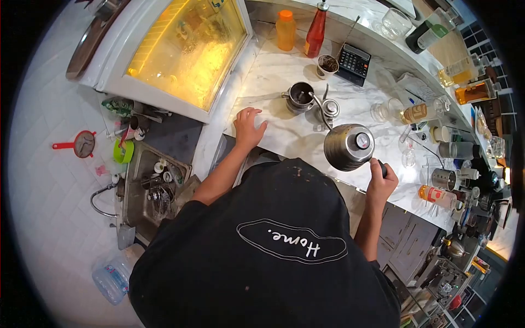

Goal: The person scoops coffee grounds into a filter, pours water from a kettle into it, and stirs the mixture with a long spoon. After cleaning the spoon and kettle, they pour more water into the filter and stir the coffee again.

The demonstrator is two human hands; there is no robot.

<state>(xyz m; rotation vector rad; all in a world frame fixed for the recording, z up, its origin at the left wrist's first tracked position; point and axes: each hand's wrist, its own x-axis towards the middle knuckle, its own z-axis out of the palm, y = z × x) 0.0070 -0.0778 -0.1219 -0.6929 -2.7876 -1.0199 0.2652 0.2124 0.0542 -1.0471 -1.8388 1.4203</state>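
Observation:
My right hand [381,179] is wrapped round the black handle of a steel gooseneck kettle [345,147]. The kettle's spout reaches up and left to just over a metal cup [300,97] with dark contents. No stream of water can be made out. Beside that cup, partly behind the spout, stands a small lidded metal pot [330,109]. My left hand [250,128] rests on the marble counter's edge, fingers apart, holding nothing, to the lower left of the cup.
Behind the cup are a paper cup of dark grounds [327,65], a calculator [354,63], a red sauce bottle [315,34] and an orange bottle [285,31]. Several glasses and bottles line the right side. A lit display case [180,49] and a sink [143,180] lie left.

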